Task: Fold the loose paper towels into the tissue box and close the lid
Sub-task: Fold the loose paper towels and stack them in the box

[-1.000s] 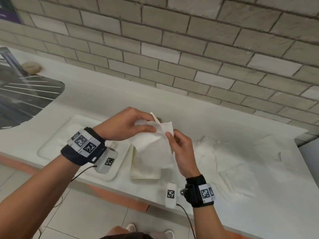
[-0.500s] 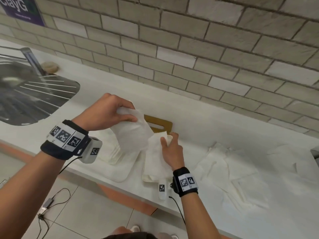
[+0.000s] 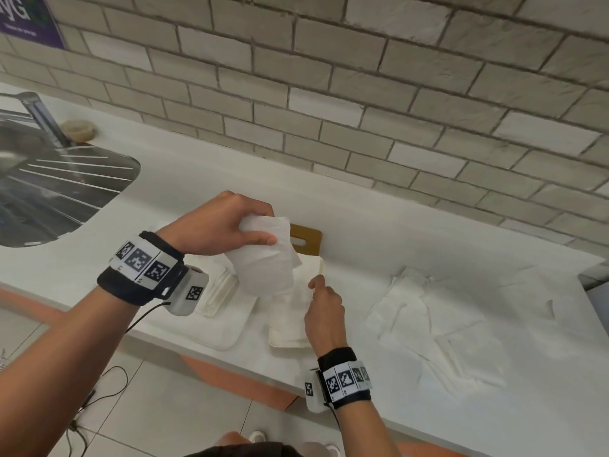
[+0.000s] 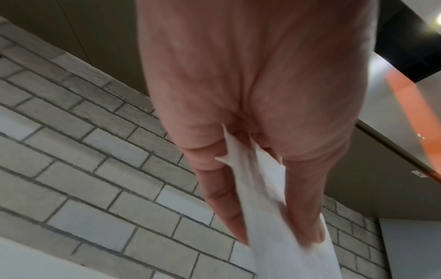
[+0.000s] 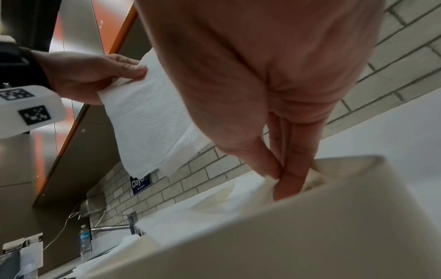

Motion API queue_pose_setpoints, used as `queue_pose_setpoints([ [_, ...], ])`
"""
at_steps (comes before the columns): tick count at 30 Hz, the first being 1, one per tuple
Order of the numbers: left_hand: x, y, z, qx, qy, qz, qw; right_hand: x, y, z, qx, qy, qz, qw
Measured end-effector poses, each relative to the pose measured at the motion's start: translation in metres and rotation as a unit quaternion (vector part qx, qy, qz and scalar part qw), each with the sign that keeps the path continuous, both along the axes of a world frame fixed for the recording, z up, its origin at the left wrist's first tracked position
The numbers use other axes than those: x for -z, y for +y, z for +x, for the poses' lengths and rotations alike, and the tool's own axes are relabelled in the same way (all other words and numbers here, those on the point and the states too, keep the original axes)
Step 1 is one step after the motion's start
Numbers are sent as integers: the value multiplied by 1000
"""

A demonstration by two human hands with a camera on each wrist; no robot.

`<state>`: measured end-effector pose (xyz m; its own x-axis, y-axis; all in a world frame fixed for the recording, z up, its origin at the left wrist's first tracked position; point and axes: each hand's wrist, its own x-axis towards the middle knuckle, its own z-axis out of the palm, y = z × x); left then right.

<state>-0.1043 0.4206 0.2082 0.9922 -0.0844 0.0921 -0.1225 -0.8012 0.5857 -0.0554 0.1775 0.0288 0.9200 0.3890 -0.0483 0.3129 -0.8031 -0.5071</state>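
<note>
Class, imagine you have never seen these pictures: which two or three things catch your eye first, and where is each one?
First, the left hand in the middle, holding a folded paper towel up above the counter. Just below it, the right hand pinches a towel in the open tissue box at the counter's front edge. To the right, loose paper towels lie spread on the white counter.

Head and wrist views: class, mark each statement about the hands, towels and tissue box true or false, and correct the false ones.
1. The left hand holds a paper towel above the counter. True.
2. The right hand is empty and away from the tissue box. False: its fingertips pinch paper inside the box.
3. Loose towels lie right of the box. True.
4. The sink is on the right. False: left.
</note>
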Motion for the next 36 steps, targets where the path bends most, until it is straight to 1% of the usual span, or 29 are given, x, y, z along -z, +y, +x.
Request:
queue_pose_setpoints([
  [2, -2, -6, 6, 19, 8, 6, 1000, 1, -3, 4, -12, -7, -13, 1000],
  [6, -5, -19, 17, 49, 16, 10, 999, -4, -14, 11, -11, -6, -5, 1000],
  [10, -6, -30, 29, 65, 12, 17, 998, -6, -13, 5, -61, -10, -35, 997],
  [12, -7, -33, 33, 69, 14, 21, 997, -13, -18, 4, -47, -1, -32, 998],
  [13, -7, -33, 35, 71, 16, 24, 997, -19, -22, 5, -21, 4, -7, 1000],
  [14, -7, -34, 36, 73, 19, 27, 997, -25, -29, 6, 12, -1, 40, 999],
  [15, -7, -35, 37, 77, 23, 30, 996, -33, -35, 6, 41, -17, 107, 993],
  [16, -7, -36, 38, 82, 27, 30, 996, -43, -40, 5, 53, -27, 190, 980],
  [17, -8, -39, 39, 89, 34, 28, 995, -54, -42, 3, 42, -22, 283, 958],
  [18, -8, -42, 42, 96, 40, 24, 994, -63, -42, 0, 14, 0, 364, 931],
  [19, -8, -47, 44, 104, 44, 22, 993, -70, -39, -3, -20, 31, 420, 907],
  [20, -7, -51, 48, 110, 45, 19, 993, -72, -36, -4, -44, 60, 446, 892],
  [21, -5, -55, 52, 115, 44, 15, 992, -70, -32, -5, -57, 72, 451, 888],
  [24, 5, -58, 60, 106, 37, -11, 994, -55, -28, -9, -38, 54, 415, 908],
  [25, 8, -57, 61, 97, 37, -23, 994, -50, -28, -12, -22, 55, 419, 906],
  [28, 18, -55, 62, 76, 48, -62, 994, -42, -31, -17, 21, 94, 468, 878],
  [29, 21, -55, 62, 72, 52, -72, 994, -41, -32, -18, 29, 103, 473, 874],
  [32, 24, -55, 59, 65, 59, -88, 992, -39, -35, -16, 42, 99, 457, 883],
  [36, 24, -52, 61, 60, 60, -89, 992, -31, -38, -9, 50, 86, 452, 886],
])
